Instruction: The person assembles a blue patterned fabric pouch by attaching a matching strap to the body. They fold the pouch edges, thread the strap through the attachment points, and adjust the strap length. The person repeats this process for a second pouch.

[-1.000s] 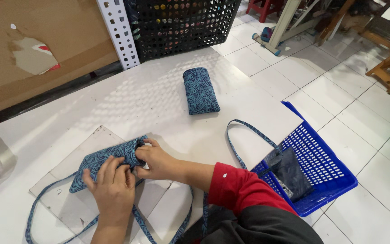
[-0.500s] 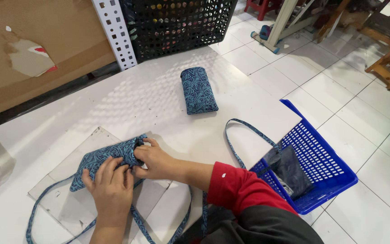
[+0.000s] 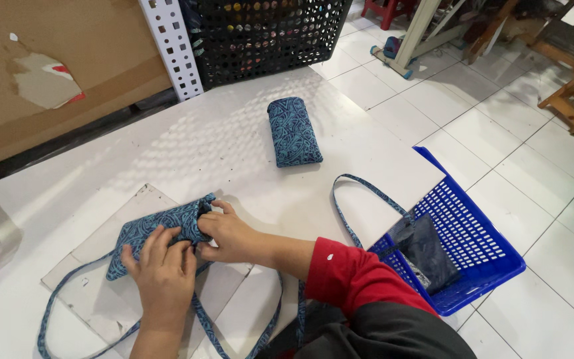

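a: both hands, left hand point(image 3: 164, 269) and right hand point(image 3: 227, 233), pinch the half-folded blue bag point(image 3: 157, 229), lower left on the clear board point(image 3: 101, 256).
b: done?
a: seemingly not; straps point(image 3: 347, 219) trail loose. one folded bundle point(image 3: 292, 131) lies at centre.

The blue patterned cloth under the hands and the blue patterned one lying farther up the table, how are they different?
The cloth under the hands is looser and only partly folded; the far bundle is a neat, tight roll. The left hand and right hand press on the near cloth; nothing touches the far bundle. The near cloth lies on a clear sheet; the far bundle sits on the bare white table. Both share the same blue swirly print.
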